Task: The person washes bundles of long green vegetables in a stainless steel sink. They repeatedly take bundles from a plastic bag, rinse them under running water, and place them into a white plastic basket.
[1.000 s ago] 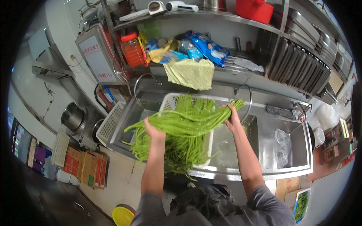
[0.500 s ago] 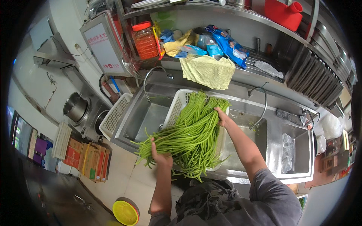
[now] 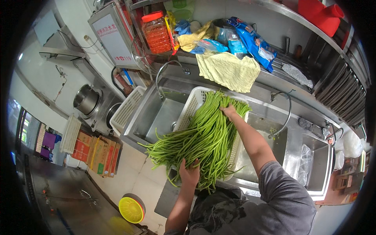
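A big heap of long green beans lies across a white perforated basket at the sinks. Many bean ends spill over the basket's left and near sides. My left hand is at the near edge of the heap, thumb up, its fingers partly hidden among the beans it grips. At the heap's far right, my right hand closes over the upper part of the bunch, with its fingertips sunk between the strands.
Steel sink basins with curved taps flank the basket. Behind, a pale yellow cloth hangs from a shelf beside a red-lidded jar. Yellow basins sit on the floor; cardboard boxes stand left.
My left hand has moved right and nearer, and the bean ends have dropped and spread. My right hand has turned further over the top of the bunch. The view has shifted slightly.
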`<state>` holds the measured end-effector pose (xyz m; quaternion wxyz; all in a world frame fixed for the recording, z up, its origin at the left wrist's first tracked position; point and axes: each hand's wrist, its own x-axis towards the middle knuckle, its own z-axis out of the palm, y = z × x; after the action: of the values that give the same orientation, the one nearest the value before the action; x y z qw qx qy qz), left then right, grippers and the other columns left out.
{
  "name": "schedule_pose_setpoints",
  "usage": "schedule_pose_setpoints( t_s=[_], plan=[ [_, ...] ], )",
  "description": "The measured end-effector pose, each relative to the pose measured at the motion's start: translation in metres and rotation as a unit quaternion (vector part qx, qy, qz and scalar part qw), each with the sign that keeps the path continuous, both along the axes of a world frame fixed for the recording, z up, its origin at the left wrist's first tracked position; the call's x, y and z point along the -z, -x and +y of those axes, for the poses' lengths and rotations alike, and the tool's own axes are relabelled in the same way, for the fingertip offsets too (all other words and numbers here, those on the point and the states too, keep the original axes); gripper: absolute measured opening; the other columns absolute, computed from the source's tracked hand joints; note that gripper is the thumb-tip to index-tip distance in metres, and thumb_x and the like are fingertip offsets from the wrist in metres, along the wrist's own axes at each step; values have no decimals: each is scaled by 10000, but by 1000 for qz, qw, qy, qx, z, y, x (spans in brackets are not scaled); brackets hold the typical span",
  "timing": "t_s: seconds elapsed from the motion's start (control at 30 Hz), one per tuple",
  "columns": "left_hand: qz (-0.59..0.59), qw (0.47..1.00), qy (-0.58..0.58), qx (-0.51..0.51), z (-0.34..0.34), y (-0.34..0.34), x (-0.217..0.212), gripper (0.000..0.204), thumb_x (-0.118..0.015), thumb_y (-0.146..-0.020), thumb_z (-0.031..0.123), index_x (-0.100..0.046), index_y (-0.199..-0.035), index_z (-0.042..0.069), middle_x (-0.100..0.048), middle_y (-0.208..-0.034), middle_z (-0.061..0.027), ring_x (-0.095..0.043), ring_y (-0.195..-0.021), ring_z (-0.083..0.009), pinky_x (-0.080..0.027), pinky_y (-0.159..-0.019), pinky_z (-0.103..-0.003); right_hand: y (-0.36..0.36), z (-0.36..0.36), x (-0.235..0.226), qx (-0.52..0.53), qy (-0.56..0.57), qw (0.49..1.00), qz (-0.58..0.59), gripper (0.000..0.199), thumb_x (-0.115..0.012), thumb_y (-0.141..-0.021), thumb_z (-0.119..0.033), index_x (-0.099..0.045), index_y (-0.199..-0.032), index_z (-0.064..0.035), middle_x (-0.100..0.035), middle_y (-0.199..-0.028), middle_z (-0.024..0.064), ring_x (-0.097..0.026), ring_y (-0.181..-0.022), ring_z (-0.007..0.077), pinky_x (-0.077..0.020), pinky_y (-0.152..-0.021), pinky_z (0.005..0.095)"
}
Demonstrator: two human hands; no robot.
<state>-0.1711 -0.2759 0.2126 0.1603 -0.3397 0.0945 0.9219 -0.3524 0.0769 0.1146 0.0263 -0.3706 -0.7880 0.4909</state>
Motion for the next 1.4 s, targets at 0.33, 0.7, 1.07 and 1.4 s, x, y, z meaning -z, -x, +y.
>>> schedule_pose_setpoints(
  t_s=[0.33,0.7,1.07,1.4],
  plan=[
    [94,970,-74,211,-9,-4,-97,560,-416,-946,215,-197,-1398,-33,-276,-1422,-236,-328,-1302,-333,-377,-1025,-429,-46,-19,6,-63,-194,971,124,558,-667,-738,-359,-567,-1110,44,-610,-1002,295,-600,-928,414,-476,-876,419],
    [293,886,104,345,61,57,-77,492,-413,-963,276,-314,-1389,50,-356,-1398,-175,-335,-1300,-300,-308,-1054,-363,-223,-58,-48,-19,128,979,160,301,-503,-923,-186,-563,-1160,-10,-636,-965,56,-620,-839,120,-503,-751,252],
    [259,810,60,523,129,-18,-36,487,-476,-894,305,-401,-1321,83,-447,-1338,-113,-477,-1136,-243,-358,-954,-346,-432,-41,-56,298,164,936,86,318,-577,-878,-257,-590,-1122,-54,-521,-1208,178,-491,-1139,299,-451,-899,382],
    [260,782,109,556,164,-98,-34,477,-514,-894,313,-428,-1317,109,-458,-1331,-105,-478,-1144,-248,-389,-919,-343,-542,8,-153,270,-347,888,133,282,-637,-819,-152,-607,-1089,-75,-455,-1290,253,-457,-1197,371,-385,-982,416]
  ],
)
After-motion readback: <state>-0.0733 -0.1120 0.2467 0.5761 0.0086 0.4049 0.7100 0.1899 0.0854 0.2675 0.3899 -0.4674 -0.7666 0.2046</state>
